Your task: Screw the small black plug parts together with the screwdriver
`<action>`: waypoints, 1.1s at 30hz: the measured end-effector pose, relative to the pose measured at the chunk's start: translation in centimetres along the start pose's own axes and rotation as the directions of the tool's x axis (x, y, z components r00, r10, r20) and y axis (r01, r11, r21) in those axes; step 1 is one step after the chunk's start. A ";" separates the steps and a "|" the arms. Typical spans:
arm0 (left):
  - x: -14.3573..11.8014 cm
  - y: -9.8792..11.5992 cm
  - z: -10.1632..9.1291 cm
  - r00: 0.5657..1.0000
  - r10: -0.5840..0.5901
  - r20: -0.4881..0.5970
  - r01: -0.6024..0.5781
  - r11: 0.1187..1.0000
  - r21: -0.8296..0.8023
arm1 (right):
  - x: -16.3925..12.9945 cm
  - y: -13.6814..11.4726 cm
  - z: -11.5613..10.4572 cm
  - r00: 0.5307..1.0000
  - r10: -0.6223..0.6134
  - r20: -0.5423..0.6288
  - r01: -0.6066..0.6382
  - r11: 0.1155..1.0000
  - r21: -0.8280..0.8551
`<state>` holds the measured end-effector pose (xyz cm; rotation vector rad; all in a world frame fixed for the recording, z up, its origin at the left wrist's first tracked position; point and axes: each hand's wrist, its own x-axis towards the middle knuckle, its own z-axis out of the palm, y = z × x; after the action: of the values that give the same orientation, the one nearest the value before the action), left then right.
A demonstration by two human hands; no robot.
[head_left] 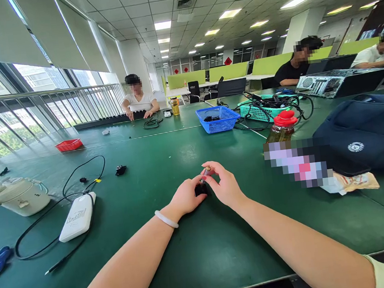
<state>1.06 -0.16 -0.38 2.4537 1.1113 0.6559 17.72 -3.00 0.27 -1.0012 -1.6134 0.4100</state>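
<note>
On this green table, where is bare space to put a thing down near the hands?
Bare green table lies just before both forearms, and between the hands and the blue basket. Crowded: left, around the white box and black cable; right, by the dark bag and red-capped bottle.

Table surface [197, 249]: matt green mat. Basket [218, 119]: blue plastic mesh. Power bank [76, 217]: smooth white plastic. Bag [368, 138]: navy cloth.
</note>
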 end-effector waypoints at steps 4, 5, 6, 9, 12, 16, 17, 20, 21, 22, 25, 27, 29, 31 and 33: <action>0.0 0.0 0.1 1.000 0.023 -0.013 -0.023 1.000 -0.021 | 0.0 0.1 0.0 0.999 0.009 -0.032 -0.011 0.998 -0.055; 0.0 0.0 0.1 0.999 0.030 -0.014 -0.030 0.999 -0.030 | 0.0 0.0 0.0 0.999 0.007 -0.037 -0.009 0.998 -0.059; 0.0 0.0 0.1 0.999 0.034 -0.016 -0.035 0.999 -0.038 | 0.0 -0.1 0.0 0.999 0.005 -0.040 -0.007 0.998 -0.061; 0.0 0.0 0.2 0.999 0.037 -0.026 -0.038 0.998 -0.042 | 0.0 -0.2 0.1 1.000 0.005 -0.030 -0.007 0.998 -0.064; 0.0 0.0 0.1 0.999 0.025 -0.043 -0.026 0.999 -0.025 | 0.0 -0.2 0.1 1.000 0.004 -0.017 -0.005 0.997 -0.073; 0.0 0.2 0.0 0.996 0.044 -0.076 -0.048 0.998 -0.042 | -0.1 -0.3 0.0 1.000 -0.012 -0.003 0.012 0.997 -0.080; 0.0 0.2 -0.1 0.994 0.057 -0.091 -0.062 0.997 -0.047 | -0.2 -0.4 -0.2 1.000 -0.030 -0.007 0.029 0.996 -0.081; -0.1 0.3 -0.2 0.986 0.076 -0.146 -0.083 0.996 -0.042 | -0.3 -1.1 -0.9 0.991 -0.111 -0.069 0.104 0.990 -0.090; -0.1 0.3 -0.3 0.983 0.071 -0.167 -0.078 0.996 -0.037 | -0.3 -1.4 -1.2 0.984 -0.139 -0.110 0.128 0.987 -0.098; -0.1 0.3 -0.3 0.980 0.061 -0.191 -0.068 0.997 -0.029 | -0.3 -1.7 -1.5 0.973 -0.164 -0.163 0.147 0.983 -0.111; 0.0 0.2 -0.4 0.957 -0.017 -0.290 0.030 0.999 0.039 | 0.1 -1.8 -2.5 0.930 -0.196 -0.311 0.148 0.974 -0.170; 0.0 0.1 -0.4 0.940 -0.098 -0.326 0.140 0.984 0.108 | 0.5 -1.2 -2.9 0.928 -0.151 -0.339 0.087 0.976 -0.198; 0.1 0.0 -0.3 0.939 -0.168 -0.300 0.228 0.957 0.179 | 1.0 -0.3 -3.2 0.947 -0.051 -0.317 -0.011 0.982 -0.190; 0.1 -0.2 -0.2 0.949 -0.204 -0.241 0.262 0.935 0.238 | 1.3 0.7 -3.3 0.958 0.060 -0.280 -0.108 0.982 -0.158; 0.1 -0.4 -0.1 0.957 -0.212 -0.195 0.261 0.925 0.276 | 1.5 1.5 -3.3 0.957 0.118 -0.267 -0.160 0.977 -0.144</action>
<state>0.87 0.17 -0.44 2.4807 1.6525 0.6610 21.37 -1.81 1.15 -1.2451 -1.3623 0.2322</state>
